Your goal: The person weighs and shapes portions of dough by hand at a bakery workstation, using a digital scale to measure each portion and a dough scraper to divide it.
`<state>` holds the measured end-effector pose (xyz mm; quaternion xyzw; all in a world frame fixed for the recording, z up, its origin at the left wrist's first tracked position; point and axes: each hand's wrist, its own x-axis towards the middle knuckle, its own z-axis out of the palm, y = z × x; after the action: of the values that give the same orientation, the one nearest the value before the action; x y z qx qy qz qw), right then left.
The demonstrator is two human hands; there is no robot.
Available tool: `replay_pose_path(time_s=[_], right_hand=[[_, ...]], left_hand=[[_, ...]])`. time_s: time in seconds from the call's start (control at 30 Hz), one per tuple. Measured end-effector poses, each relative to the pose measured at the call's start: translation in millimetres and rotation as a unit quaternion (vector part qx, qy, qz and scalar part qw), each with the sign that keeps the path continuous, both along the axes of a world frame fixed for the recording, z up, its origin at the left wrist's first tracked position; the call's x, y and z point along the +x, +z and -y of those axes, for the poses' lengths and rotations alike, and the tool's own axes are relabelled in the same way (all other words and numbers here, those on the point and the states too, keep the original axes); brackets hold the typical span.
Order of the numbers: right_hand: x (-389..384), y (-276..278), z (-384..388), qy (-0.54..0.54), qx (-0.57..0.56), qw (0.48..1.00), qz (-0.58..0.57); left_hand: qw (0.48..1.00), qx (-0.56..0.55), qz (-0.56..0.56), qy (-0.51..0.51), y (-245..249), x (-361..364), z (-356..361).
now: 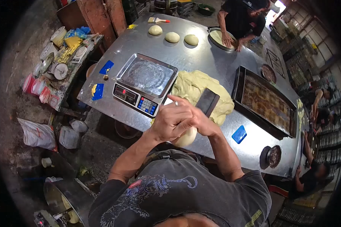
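Observation:
My left hand [172, 122] and my right hand [204, 120] come together above the table's near edge, overlapping, with fingers curled. A smooth pale piece of dough [186, 138] bulges out below them, pressed between both hands. Just beyond lies a large mass of yellowish dough [195, 85] with a dough scraper [207, 102] resting on it. At its left stands a digital scale [147, 77], its steel pan smeared white and its red display showing 0. My hands partly hide the dough mass and the scale's corner.
Three dough balls [172, 37] and a brush [158, 20] sit at the back of the metal table [136, 38]. A co-worker [243, 19] presses dough in a round pan [215, 34]. A rectangular baking tray [267, 100] and a blue plastic scraper [239, 134] lie right.

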<state>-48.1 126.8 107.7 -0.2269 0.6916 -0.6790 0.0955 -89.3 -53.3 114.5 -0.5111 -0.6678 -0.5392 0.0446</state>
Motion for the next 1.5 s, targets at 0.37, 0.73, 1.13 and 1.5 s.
replay_pose_path(time_s=[0.37, 0.73, 1.13, 1.5], right_hand=[[-137.8, 63.6, 62.6, -0.259, -0.345, 0.901, 0.033], [-304.6, -70.8, 1.1, -0.308, 0.230, 0.908, -0.167], [-37.5, -276.2, -187.5, -0.590, 0.209, 0.701, 0.340], [-18.9, -293.5, -67.0, -0.625, 0.112, 0.770, 0.056]], left_hand=[[0.885, 0.227, 0.171, 0.370, 18.7, -85.4, 137.4], [0.887, 0.141, 0.211, 0.386, -46.4, -105.4, 189.6], [0.773, 0.188, 0.431, 0.426, -119.8, -103.7, 169.2], [0.926, 0.102, 0.346, 0.110, -55.7, -34.1, -45.7]])
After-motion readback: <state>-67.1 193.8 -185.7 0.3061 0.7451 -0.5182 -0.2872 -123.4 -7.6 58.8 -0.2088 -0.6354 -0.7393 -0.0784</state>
